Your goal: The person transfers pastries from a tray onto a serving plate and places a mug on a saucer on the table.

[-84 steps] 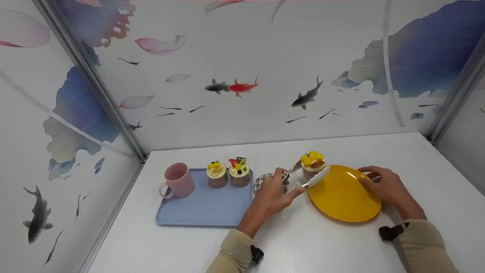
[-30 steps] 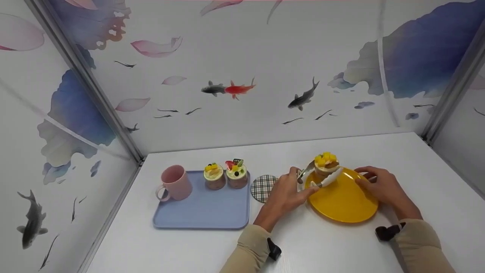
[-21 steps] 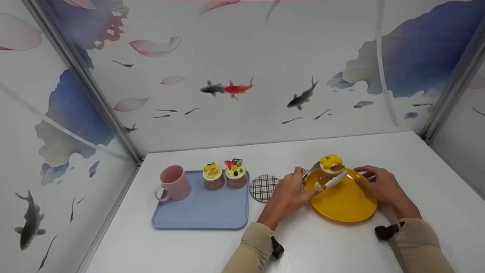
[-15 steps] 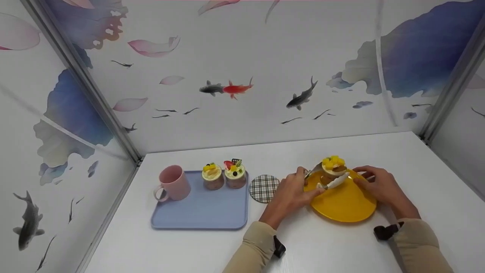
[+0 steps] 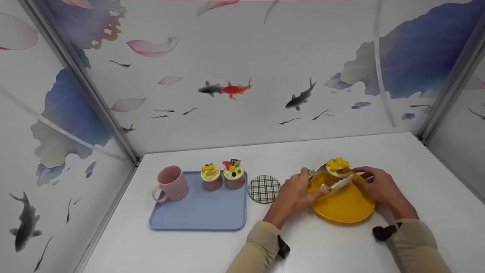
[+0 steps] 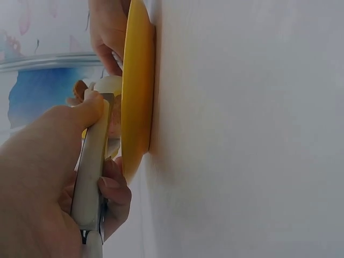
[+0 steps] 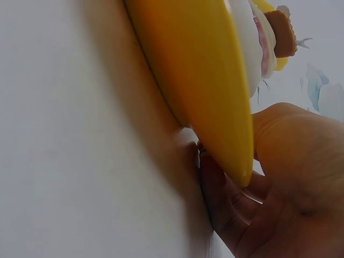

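Dessert cup (image 5: 335,176), squat cylinder topped with yellow fruit cubes, sits between the pale blunt tips of metal-armed tongs (image 5: 342,183), over the glossy round yellow plate (image 5: 344,207); plate contact unclear. Left hand (image 5: 293,195) curls round the tongs, part-closed. Right hand (image 5: 383,188) grips the smooth plate rim, fingers underneath.

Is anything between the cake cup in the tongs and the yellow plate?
Nothing visible stands between them: the cake cup, held in the tongs, is over the yellow plate; the right hand grips the plate's edge.
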A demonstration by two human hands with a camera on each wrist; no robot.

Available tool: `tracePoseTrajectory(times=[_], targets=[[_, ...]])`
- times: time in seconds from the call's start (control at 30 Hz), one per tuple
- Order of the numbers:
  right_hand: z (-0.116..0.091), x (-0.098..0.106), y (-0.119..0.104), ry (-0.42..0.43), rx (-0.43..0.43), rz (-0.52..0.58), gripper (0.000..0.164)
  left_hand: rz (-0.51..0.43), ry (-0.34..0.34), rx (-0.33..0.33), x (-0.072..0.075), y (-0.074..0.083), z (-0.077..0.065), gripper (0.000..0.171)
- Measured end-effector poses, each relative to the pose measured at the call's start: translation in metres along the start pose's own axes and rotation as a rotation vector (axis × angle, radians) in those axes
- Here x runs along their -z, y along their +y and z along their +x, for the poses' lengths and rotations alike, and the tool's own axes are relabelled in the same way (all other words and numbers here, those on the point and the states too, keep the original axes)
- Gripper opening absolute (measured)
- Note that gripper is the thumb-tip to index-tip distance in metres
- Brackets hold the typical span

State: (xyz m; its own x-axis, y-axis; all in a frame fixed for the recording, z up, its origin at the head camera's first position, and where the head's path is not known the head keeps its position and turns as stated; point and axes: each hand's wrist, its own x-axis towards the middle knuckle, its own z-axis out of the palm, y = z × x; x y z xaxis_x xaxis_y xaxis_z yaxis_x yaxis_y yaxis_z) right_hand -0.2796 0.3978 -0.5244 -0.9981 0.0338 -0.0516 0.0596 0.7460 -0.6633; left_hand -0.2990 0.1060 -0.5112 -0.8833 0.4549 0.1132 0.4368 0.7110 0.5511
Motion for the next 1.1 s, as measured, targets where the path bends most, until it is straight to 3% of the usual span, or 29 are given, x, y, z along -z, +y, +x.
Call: tracePoseTrajectory(times=[0.17, 0.43, 0.63, 1.1], targets=[[-0.001, 0.001, -0.001, 0.022, 0.026, -0.031, 0.048, -0.012, -0.004, -0.032, 0.000, -0.004, -0.001, 0.073], [0.001, -0.001, 0.001, 0.005, 0.006, -0.021, 0.047, -0.077, -0.034, -0.007, 0.002, -0.007, -0.004, 0.081], [0.002, -0.001, 0.002, 0.001, -0.002, -0.018, 0.048, -0.028, -0.043, 0.021, 0.004, -0.007, -0.005, 0.095], [0.001, 0.000, 0.000, -0.005, 0.007, -0.031, 0.047, 0.016, -0.030, -0.009, 0.012, -0.013, -0.010, 0.098]])
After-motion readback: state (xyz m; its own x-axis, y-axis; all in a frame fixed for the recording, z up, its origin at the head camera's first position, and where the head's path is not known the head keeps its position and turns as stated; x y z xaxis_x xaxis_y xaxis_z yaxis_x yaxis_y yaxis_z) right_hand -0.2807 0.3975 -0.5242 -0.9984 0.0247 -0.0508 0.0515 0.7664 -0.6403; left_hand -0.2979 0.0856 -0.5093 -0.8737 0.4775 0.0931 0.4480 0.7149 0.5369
